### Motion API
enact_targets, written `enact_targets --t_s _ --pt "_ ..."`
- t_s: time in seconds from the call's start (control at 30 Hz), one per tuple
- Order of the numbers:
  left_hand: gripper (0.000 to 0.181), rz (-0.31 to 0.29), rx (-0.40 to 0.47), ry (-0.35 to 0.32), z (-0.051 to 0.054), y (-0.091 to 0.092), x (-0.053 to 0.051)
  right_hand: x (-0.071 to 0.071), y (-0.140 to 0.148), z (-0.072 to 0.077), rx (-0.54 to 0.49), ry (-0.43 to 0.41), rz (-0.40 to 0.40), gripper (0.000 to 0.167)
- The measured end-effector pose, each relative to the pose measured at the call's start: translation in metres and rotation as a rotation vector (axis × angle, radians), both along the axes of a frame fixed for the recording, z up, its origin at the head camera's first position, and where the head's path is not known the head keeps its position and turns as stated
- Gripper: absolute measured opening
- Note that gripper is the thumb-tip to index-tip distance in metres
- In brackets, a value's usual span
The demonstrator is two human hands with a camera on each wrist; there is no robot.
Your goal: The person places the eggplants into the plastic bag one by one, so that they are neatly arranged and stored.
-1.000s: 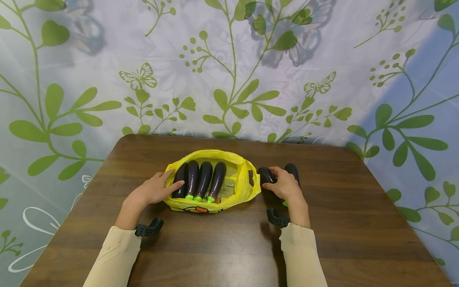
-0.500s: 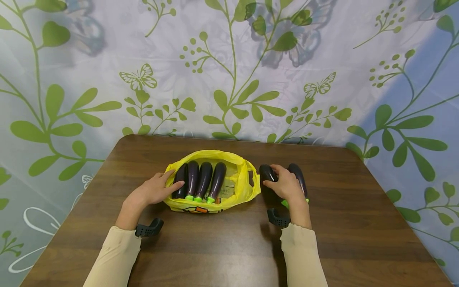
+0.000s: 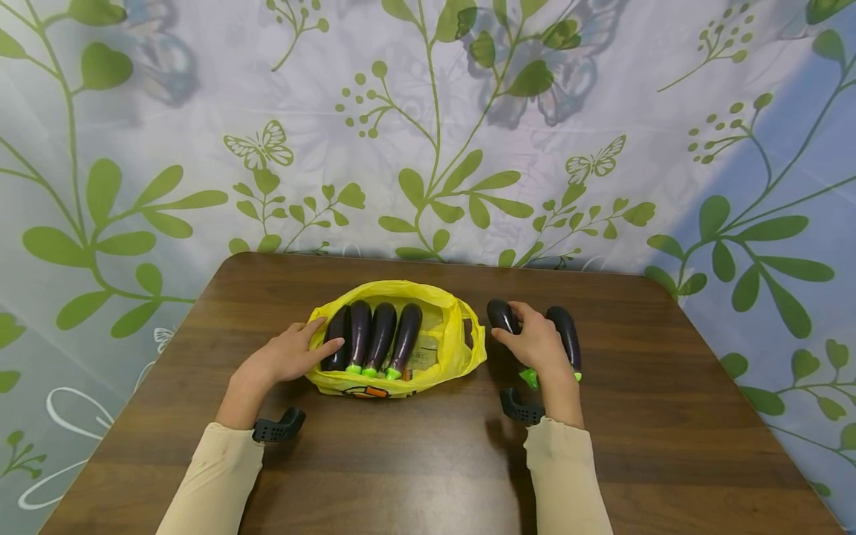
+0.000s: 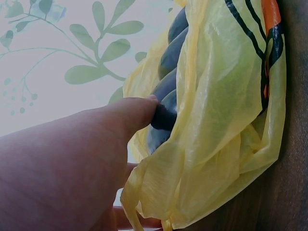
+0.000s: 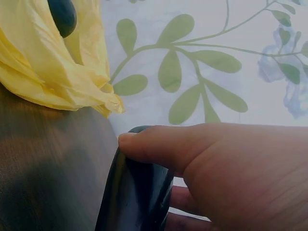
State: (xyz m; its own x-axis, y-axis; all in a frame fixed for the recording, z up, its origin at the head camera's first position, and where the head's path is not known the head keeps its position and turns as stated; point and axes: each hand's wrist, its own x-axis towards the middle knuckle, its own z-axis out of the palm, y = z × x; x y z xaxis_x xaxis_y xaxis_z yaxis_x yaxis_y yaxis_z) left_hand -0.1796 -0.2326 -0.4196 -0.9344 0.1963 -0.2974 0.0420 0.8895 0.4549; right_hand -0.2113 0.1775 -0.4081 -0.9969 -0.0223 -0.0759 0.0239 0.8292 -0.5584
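Observation:
A yellow plastic bag (image 3: 461, 357) lies on its side with its mouth spread, several dark purple eggplants (image 3: 383, 334) lined up inside, green stems toward me. My left hand (image 3: 287, 353) holds the bag's left rim: its thumb is inside against the leftmost eggplant (image 4: 168, 108), and its fingers are behind the plastic. To the right of the bag, my right hand (image 3: 535, 342) grips another eggplant (image 5: 134, 192) between thumb and fingers. Part of this eggplant is hidden by the hand. One more eggplant (image 3: 565, 334) lies just right of that hand.
All this stands on a brown wooden table (image 3: 414, 468). Behind it hangs a pale cloth (image 3: 401, 148) printed with green leaves and butterflies. A black wrist mount (image 3: 277, 425) sits on each forearm.
My right hand and the eggplant in it have shifted slightly away and to the right. The loose eggplant beside it has also moved right. My left hand and the bag stay still.

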Motion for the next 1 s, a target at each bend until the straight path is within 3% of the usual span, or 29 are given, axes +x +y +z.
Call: enact_targets --t_s 1.0 --pt "0.092 0.007 -0.001 0.001 -0.004 0.000 -0.001 0.005 -0.002 0.013 -0.014 0.062 -0.019 0.076"
